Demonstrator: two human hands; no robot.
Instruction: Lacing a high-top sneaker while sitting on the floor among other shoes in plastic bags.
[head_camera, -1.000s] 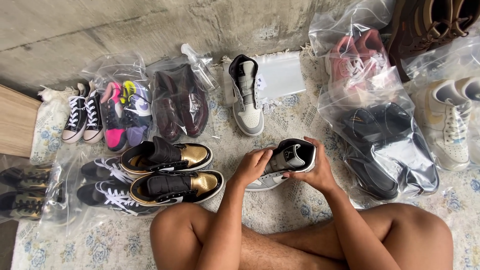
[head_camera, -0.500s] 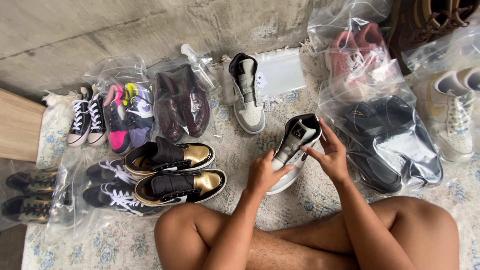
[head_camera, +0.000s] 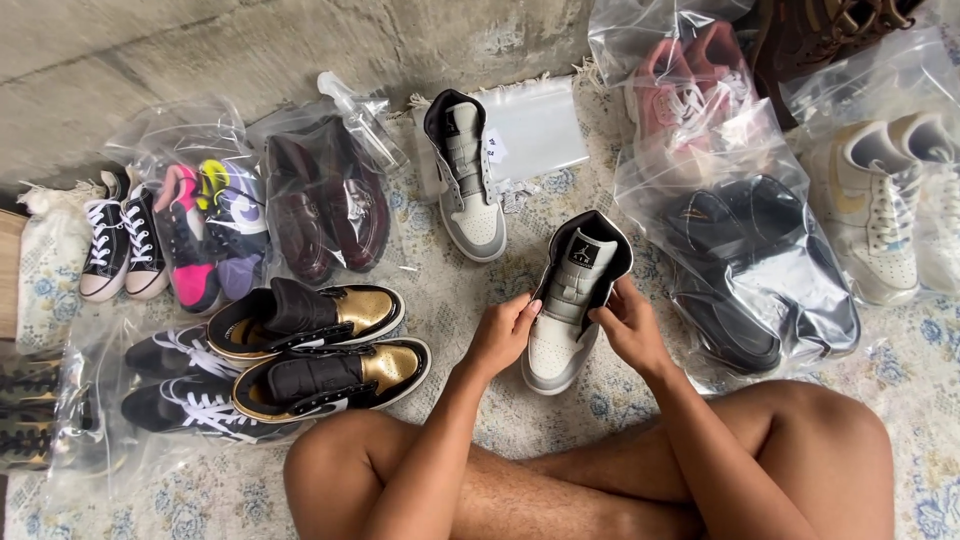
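Note:
I hold a grey and white high-top sneaker upright on the patterned rug, toe toward me. My left hand grips its left side and my right hand grips its right side near the laces. Its matching sneaker lies further away on the rug, beside an empty clear zip bag. My bare crossed legs fill the bottom of the view.
A black and gold high-top pair lies left of my hands. Bagged shoes lie around: black sneakers, maroon loafers, pink and purple shoes, black shoes, pink sneakers, cream sneakers. A concrete wall is behind.
I have turned the grey sneaker from lying on its side to upright with its toe toward me. My right hand shifted from its collar to its side, and the view shifted slightly.

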